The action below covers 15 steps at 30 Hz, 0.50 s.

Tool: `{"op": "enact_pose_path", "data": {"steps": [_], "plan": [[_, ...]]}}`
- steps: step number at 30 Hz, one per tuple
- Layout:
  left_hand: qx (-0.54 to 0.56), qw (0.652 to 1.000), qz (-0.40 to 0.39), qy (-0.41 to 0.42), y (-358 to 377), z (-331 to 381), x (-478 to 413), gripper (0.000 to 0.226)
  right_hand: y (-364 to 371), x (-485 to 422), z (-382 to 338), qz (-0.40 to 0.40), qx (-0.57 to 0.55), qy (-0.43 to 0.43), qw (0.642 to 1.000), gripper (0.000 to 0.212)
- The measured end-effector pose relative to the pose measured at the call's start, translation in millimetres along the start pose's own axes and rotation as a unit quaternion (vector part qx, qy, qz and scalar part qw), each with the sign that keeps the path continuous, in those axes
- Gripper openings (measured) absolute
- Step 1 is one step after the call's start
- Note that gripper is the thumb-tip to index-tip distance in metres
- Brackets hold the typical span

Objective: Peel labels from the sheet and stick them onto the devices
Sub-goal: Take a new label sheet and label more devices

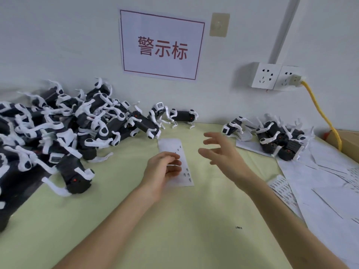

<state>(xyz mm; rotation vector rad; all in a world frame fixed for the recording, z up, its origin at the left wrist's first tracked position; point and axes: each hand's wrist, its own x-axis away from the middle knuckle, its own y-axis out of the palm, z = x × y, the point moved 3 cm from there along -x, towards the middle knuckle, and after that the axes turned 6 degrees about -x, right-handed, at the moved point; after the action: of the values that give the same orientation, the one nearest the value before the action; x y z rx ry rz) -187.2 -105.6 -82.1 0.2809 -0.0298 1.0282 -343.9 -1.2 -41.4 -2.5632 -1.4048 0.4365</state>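
A white label sheet (171, 146) lies on the pale green table (136, 220) in the middle. My left hand (162, 169) rests on the sheet with its fingers bent over it. My right hand (221, 150) hovers to the right of the sheet, fingers spread, holding nothing. A big heap of black-and-white robot-dog devices (58, 129) fills the left side. A smaller group of the same devices (279, 138) sits at the right. Two devices (182, 116) stand near the wall.
Loose white backing sheets (320, 183) cover the right side of the table. A yellow cable (320, 111) runs from the wall sockets (272, 76) down to a cardboard box (349, 142). A red-framed sign (162, 45) hangs on the wall. One small label (239, 227) lies on the table.
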Motion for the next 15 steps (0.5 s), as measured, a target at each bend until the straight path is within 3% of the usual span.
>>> {"op": "enact_pose_path", "data": {"steps": [5, 10, 12, 15], "plan": [[0.047, 0.999, 0.018, -0.016, -5.8, -1.0, -2.5, 0.023, 51.3, -65.1, -19.8, -0.05, 0.201, -0.081, 0.975, 0.096], [0.125, 0.99, 0.041, -0.052, -7.7, -5.2, -5.4, 0.021, 103.3, -126.2, -37.0, -0.051, 0.393, -0.147, 0.906, 0.124], [0.134, 0.988, 0.043, -0.058, -9.7, -8.1, -8.0, 0.022, 123.8, -147.3, -38.4, -0.051, 0.442, -0.146, 0.884, 0.132], [0.135, 0.988, 0.041, -0.062, -9.2, -10.3, -10.1, 0.021, 144.3, -166.8, -30.6, -0.057, 0.42, -0.11, 0.899, 0.122]]}}
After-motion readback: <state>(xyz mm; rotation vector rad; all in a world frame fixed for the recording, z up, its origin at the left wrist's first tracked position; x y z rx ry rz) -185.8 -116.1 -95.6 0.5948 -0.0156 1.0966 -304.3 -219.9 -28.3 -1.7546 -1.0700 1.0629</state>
